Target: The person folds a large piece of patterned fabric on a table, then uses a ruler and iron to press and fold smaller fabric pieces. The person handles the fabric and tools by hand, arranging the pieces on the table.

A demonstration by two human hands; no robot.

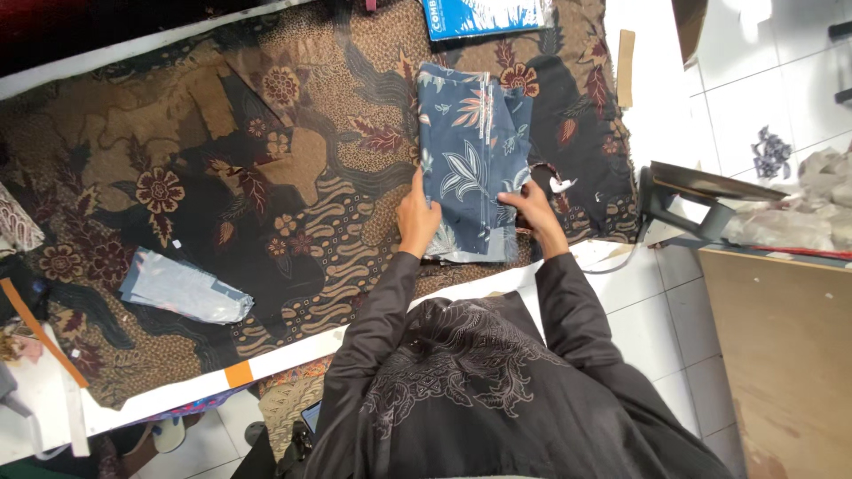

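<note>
from the head camera, a folded blue cloth (469,160) with pale leaf and flower prints lies flat on the desk (657,98), over a brown and black batik cover (222,177) patterned with swirls and blossoms. the left hand (417,220) presses flat on the cloth's lower left edge, fingers spread, its grip open. the right hand (531,206) pinches the lower right edge, its grip closed on the cloth. both sleeves are dark and smooth. a clear plastic bag (182,291) lies crumpled to the left, well apart. a blue packet (484,16) sits at the far edge. a dark iron (688,200) stands tilted at the desk's right side, beside the tiled floor.
</note>
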